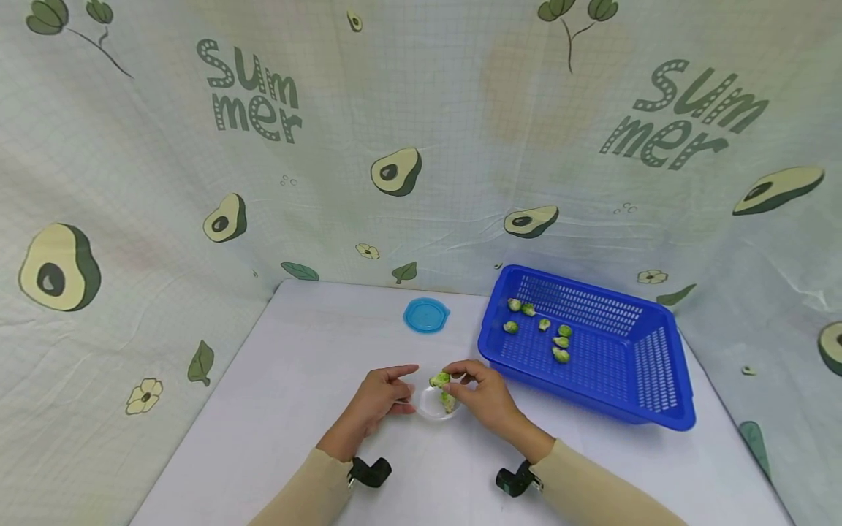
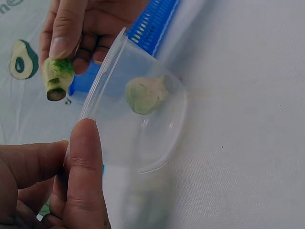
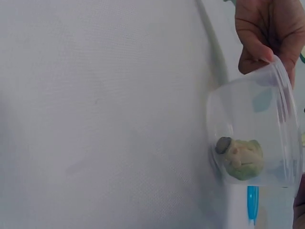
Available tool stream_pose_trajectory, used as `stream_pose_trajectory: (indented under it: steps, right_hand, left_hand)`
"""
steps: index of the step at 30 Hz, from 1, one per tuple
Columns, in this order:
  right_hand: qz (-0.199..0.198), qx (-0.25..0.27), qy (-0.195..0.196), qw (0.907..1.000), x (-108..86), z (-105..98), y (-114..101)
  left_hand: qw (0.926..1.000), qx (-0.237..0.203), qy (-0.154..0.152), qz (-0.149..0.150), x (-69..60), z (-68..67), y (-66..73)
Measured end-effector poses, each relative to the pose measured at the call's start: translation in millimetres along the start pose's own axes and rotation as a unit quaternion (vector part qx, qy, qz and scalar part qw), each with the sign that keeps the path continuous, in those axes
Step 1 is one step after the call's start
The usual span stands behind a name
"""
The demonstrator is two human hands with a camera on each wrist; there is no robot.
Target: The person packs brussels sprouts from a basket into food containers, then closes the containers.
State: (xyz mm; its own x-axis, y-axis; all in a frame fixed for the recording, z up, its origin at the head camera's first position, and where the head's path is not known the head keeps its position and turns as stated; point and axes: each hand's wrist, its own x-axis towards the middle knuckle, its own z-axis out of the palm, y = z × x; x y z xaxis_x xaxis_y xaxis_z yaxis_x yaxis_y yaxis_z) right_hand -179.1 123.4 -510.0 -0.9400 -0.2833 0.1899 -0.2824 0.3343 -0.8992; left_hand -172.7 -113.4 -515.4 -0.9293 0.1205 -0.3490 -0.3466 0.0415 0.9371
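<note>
My left hand (image 1: 384, 398) pinches the rim of a clear round plastic container (image 1: 430, 406) standing on the table. Inside it lies one Brussels sprout (image 1: 448, 402), seen through the wall in the left wrist view (image 2: 145, 95) and the right wrist view (image 3: 243, 160). Between thumb and fingers, my right hand (image 1: 490, 402) holds a second sprout (image 1: 439, 379) over the container's rim; its cut stem end points downward in the left wrist view (image 2: 56, 81). Only a small part of the right hand shows at the edge of the right wrist view.
A blue perforated basket (image 1: 592, 394) with several sprouts (image 1: 560, 355) in its left part stands at the right of the white table (image 1: 296, 351). Behind the container lies a round blue lid (image 1: 426, 315). A cloth with avocado prints (image 1: 460, 109) hangs around the table.
</note>
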Motion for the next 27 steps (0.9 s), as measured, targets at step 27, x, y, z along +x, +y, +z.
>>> stream_pose_trajectory:
  steps: [27]
  right_hand:
    - [0.005, -0.102, 0.037, 0.9941, 6.4, 15, 4]
  left_hand:
    - [0.9995, 0.031, -0.01, 0.001, 2.0, 0.1, 9.6]
